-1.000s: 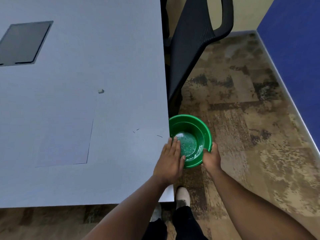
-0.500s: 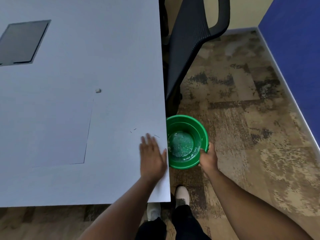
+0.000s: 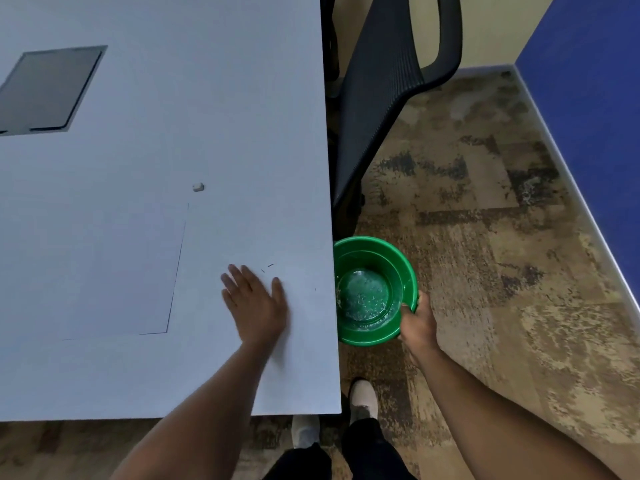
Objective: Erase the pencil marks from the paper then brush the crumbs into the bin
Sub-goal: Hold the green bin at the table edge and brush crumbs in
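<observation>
The left hand (image 3: 254,306) has drawn back from the desk (image 3: 173,150) edge, fingers (image 3: 235,277) flat and spread. Stray crumbs (image 3: 270,265) lie just beyond the fingers. The right hand (image 3: 417,322) grips the green bin (image 3: 374,292) at the edge. Brushing is under way; next, another sweep binward.

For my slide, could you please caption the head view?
Left hand flat on the white table near dark eraser crumbs; right hand grips the round green plastic bin at its edge.

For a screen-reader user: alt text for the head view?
A left hand lies flat on a white table near a few crumbs, while the right hand holds a green bin just below the table's edge.
</observation>
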Tool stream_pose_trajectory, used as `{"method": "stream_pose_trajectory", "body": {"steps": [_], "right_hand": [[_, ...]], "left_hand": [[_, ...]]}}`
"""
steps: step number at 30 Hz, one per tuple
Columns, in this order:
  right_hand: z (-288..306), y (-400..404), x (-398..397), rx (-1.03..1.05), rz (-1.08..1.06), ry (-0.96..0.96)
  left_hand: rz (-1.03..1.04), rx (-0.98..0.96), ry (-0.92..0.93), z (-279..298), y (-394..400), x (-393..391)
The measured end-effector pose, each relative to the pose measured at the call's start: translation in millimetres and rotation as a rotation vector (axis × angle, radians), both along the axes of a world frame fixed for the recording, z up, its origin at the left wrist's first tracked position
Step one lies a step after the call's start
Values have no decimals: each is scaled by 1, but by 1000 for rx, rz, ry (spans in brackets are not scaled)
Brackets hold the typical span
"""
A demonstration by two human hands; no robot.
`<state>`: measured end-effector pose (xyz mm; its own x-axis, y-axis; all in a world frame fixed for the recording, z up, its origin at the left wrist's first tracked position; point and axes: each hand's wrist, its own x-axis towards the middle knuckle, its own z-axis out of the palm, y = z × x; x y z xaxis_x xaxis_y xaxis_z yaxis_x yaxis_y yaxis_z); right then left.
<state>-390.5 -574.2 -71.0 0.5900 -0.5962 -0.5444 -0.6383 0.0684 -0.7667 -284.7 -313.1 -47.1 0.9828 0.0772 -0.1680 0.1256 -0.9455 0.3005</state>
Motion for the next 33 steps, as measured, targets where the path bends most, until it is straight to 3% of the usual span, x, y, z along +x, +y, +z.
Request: {"method": "stream_pose_trajectory", "body": {"steps": [5, 13, 15, 17, 21, 23, 29, 33], "right_hand": [[-2, 1, 0, -1, -2, 19], [4, 1, 9, -21, -17, 29], [7, 0, 11, -33, -16, 20], [8, -2, 11, -36, -9, 19], [9, -2, 10, -52, 9, 21], [8, -2, 9, -54, 8, 22], [4, -2, 4, -32, -17, 29], [4, -1, 9, -15, -18, 30]], "left_hand": [[-181, 48, 60, -5, -1, 7], [-793, -152, 62, 6, -58, -58], [-767, -150, -3, 5, -60, -62], [-587, -99, -44, 5, -54, -59], [-230, 34, 90, 5, -33, -40], [-298, 60, 118, 7, -37, -42], [-837, -38, 93, 8, -86, -89], [-607, -102, 69, 9, -79, -68]]}}
